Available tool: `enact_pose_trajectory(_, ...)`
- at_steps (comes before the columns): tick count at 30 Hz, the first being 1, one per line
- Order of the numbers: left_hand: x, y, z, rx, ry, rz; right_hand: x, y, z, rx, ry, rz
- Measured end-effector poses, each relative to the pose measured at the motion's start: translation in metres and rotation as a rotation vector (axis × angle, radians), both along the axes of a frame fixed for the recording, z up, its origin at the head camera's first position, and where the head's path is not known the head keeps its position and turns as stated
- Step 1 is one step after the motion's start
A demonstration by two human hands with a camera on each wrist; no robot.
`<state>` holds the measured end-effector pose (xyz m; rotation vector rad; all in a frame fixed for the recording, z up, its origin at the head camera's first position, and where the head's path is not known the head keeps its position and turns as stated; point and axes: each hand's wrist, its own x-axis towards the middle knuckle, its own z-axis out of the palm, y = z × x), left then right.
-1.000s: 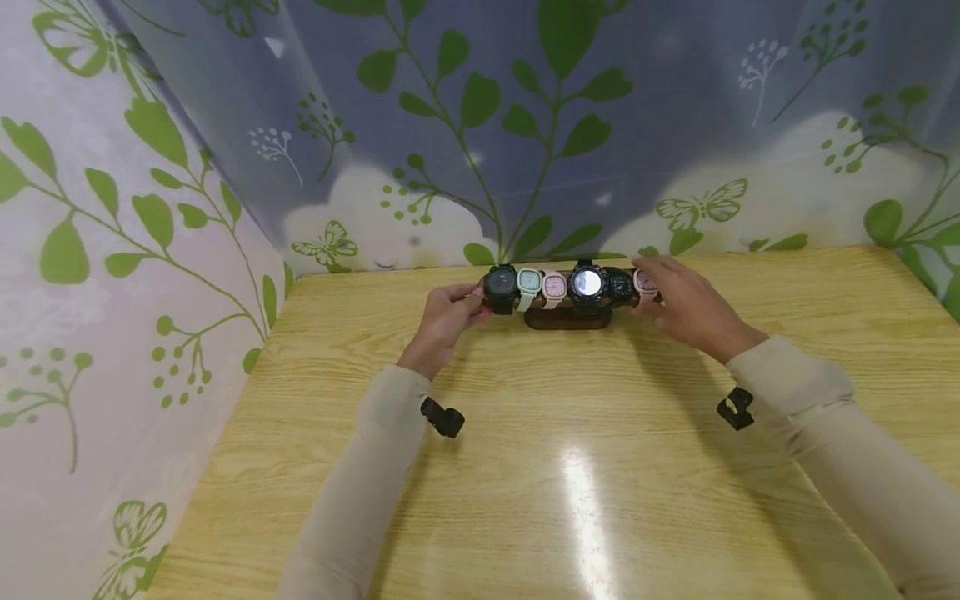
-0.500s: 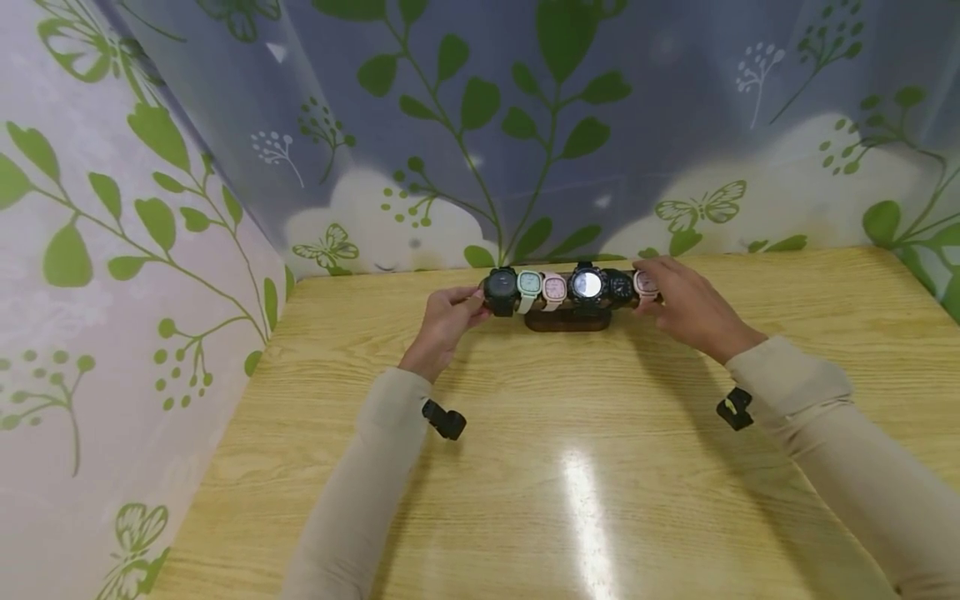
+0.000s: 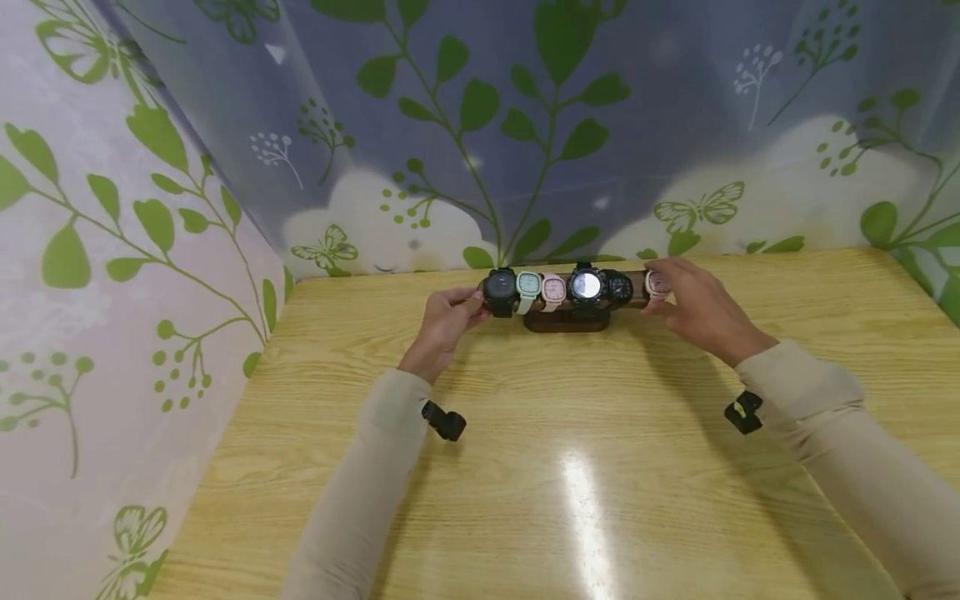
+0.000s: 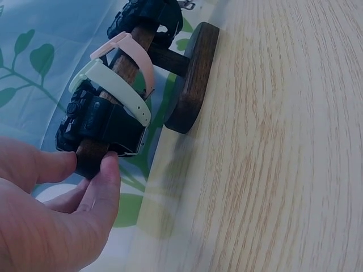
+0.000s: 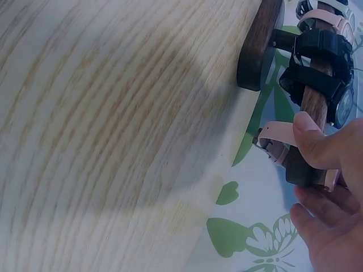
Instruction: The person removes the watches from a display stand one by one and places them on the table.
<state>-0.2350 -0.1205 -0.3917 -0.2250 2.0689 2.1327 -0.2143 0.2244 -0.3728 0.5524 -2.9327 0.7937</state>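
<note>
A dark wooden watch stand [image 3: 566,322] bears a row of watches on its crossbar near the table's back edge. My left hand [image 3: 444,327] pinches the bar's left end between thumb and fingers, beside a black watch [image 3: 500,286]. At the other end my right hand [image 3: 703,310] grips a pink watch [image 3: 657,284], whose strap [image 5: 278,131] loops around the bar's tip. Bare wood shows between it and a black watch [image 3: 619,287]. A large black watch with a bright face [image 3: 587,284], another pink watch [image 3: 553,288] and a mint-green watch [image 3: 528,286] hang between.
The light wooden table [image 3: 525,467] stretches out in front of the stand. Close behind rises a patterned curtain [image 3: 450,192] with green leaves. A similar leafy sheet [image 3: 150,275] borders the table on the left. Each wrist wears a small black camera [image 3: 444,421].
My right hand has slid a little to the right along the bar with the pink watch, widening the gap to the neighbouring black watch. My left hand stays in place.
</note>
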Motion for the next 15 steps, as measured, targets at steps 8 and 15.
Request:
enact_pose_trajectory(8, 0.003, -0.001, 0.003, -0.007, -0.009, -0.004, 0.001, 0.004, 0.0, -0.017, 0.027, -0.02)
enact_pose_trajectory(15, 0.002, -0.001, 0.002, -0.01, -0.01, -0.016, 0.007, 0.012, 0.001, -0.034, 0.044, -0.065)
